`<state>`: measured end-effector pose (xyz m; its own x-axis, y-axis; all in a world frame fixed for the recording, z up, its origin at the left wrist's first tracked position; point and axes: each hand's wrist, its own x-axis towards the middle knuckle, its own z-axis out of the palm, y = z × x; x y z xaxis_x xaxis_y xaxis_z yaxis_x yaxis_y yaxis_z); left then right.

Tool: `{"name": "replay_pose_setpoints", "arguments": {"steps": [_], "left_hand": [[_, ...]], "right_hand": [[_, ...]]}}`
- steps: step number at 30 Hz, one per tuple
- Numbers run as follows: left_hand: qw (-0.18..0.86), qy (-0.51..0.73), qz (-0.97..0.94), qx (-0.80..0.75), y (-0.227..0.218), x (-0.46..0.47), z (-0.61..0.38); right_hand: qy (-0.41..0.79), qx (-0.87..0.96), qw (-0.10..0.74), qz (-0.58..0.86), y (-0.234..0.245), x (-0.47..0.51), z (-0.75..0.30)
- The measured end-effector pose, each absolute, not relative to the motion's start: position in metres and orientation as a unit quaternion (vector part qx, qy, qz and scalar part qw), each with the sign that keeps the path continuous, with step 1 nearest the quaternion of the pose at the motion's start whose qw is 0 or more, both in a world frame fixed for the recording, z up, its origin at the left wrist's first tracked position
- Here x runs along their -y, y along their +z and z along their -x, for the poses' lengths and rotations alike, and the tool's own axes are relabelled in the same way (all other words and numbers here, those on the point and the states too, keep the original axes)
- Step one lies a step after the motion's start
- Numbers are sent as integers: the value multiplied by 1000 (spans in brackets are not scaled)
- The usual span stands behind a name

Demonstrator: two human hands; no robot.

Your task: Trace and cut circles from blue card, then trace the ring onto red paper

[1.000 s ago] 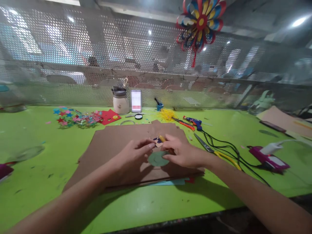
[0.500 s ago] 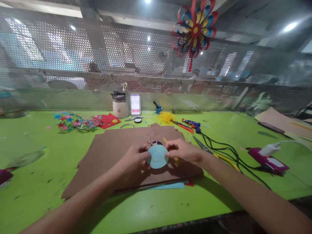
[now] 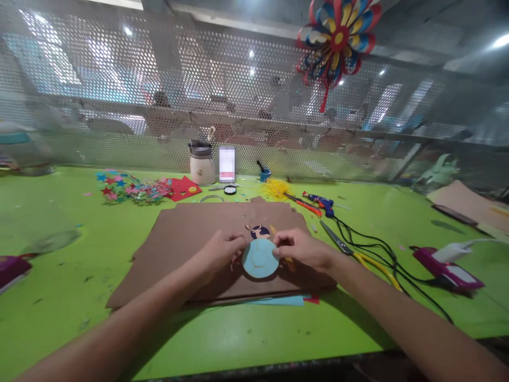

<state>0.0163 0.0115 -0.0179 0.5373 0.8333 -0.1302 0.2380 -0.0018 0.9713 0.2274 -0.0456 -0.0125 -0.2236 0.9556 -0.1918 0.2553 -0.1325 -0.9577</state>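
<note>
A light blue paper disc with faint line markings is held over the brown cardboard. My right hand pinches its right edge, thumb on top. At the disc's left edge, my left hand has its fingers closed together; whether they grip the rim or something small is hard to see. Just beyond the disc lies a dark round piece with pale, curved shapes on it. A slim yellow object lies partly hidden under my right hand.
Scissors with yellow handles, a blue glue gun and black cables lie to the right. A magenta power strip is farther right. Star garlands, red felt, a bottle and yellow shreds line the back.
My left fingers have drawn back to the disc's left edge, so more of the disc shows. The dark piece behind it is more exposed. The whole view has shifted slightly.
</note>
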Motion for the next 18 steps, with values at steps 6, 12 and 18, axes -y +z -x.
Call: {"name": "replay_pose_setpoints", "arguments": {"steps": [6, 12, 18], "left_hand": [[550, 228, -683, -423, -22, -15, -19], [522, 220, -700, -435, -21, -11, -16], [470, 188, -747, -431, -30, -24, -7]], "right_hand": [[477, 595, 334, 555, -19, 44, -235], [326, 602, 355, 637, -28, 34, -283], [237, 566, 360, 702, -39, 25, -325]]}}
